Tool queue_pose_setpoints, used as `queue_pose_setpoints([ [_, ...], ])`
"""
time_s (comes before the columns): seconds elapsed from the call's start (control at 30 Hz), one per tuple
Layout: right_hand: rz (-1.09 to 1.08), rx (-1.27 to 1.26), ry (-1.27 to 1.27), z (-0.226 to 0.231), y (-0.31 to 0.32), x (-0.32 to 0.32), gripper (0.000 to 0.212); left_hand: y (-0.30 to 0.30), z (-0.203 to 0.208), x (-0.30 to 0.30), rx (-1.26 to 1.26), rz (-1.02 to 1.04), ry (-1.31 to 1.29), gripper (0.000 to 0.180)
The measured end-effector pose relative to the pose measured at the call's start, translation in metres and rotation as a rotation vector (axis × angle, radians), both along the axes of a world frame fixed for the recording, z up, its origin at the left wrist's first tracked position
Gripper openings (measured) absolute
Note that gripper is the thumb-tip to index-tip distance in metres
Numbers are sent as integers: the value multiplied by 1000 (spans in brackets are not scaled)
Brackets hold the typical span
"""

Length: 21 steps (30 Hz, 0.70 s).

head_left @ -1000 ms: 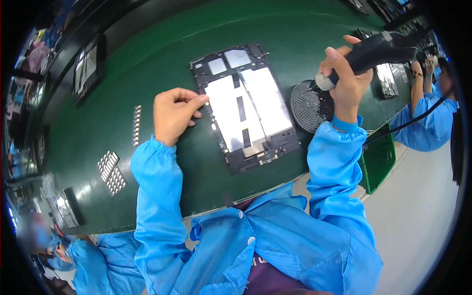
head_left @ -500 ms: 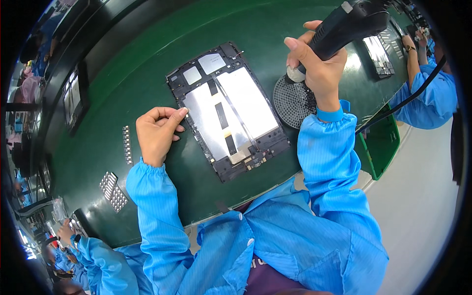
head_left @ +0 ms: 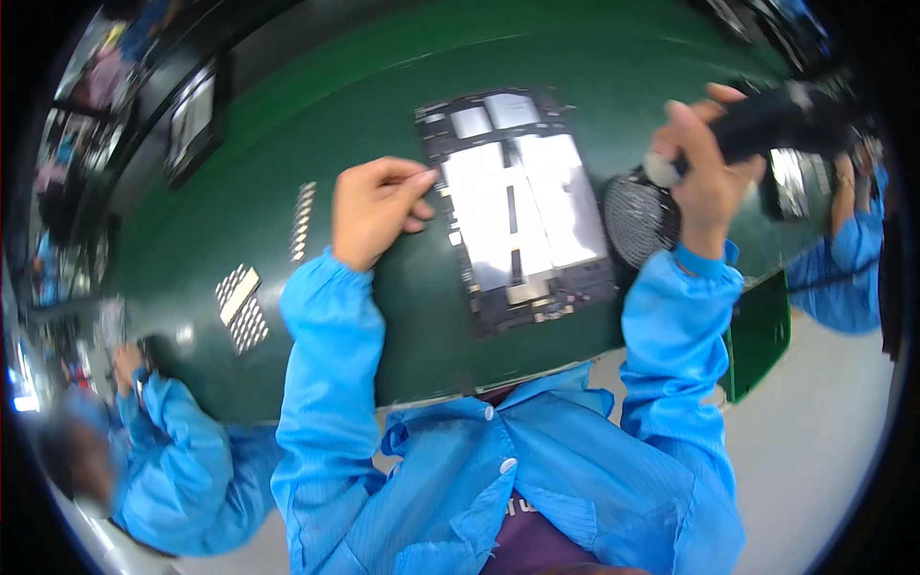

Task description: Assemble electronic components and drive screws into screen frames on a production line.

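An opened tablet (head_left: 498, 264) lies on the green bench with its pale, shiny battery panels facing up. My left hand (head_left: 379, 209) is at its left edge, thumb and forefinger pinched together; whatever is between them is too small to see. My right hand (head_left: 711, 172) is raised to the right of the tablet and wrapped round a black handheld tool (head_left: 781, 123). A whitish rounded piece (head_left: 661, 171) shows by its fingers. Below that hand sits a round dark dish with a gridded surface (head_left: 640, 220), partly hidden by my wrist.
Strips of small pale pieces (head_left: 303, 222) and a patterned sheet stack (head_left: 244, 311) lie on the left of the bench (head_left: 383, 335). Another device (head_left: 195, 120) stands at the far left. A green bin (head_left: 762, 335) is at the right edge. Co-workers in blue sit on both sides.
The view has swung, so the bench appears shifted and turned, with some blur. My right hand and the black tool have moved right, away from the dish's top. My left hand stays pinched at the tablet's edge.
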State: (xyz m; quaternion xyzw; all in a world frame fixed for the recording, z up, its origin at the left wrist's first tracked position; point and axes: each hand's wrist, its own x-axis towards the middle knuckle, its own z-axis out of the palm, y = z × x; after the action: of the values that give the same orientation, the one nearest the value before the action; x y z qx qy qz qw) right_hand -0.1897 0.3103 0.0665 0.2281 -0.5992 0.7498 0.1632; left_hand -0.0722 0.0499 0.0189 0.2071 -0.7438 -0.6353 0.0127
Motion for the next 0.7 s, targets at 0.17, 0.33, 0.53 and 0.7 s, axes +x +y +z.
queue_pose_setpoints([
  [0.17, 307, -101, 53, 28, -58, 14, 36, -2, -5, -2, 39, 16, 33, 17],
  [0.33, 428, 81, 27, 24, -135, 24, 34, -5, -3, 5, 66, -61, 44, 13],
  [0.53, 438, 147, 34, 7, -161, 25, 33, -2, 1, 4, 42, -64, 3, 14],
  [0.7, 459, 174, 21, 2, -163, 24, 33, -4, 1, 4, 56, -62, 4, 14],
])
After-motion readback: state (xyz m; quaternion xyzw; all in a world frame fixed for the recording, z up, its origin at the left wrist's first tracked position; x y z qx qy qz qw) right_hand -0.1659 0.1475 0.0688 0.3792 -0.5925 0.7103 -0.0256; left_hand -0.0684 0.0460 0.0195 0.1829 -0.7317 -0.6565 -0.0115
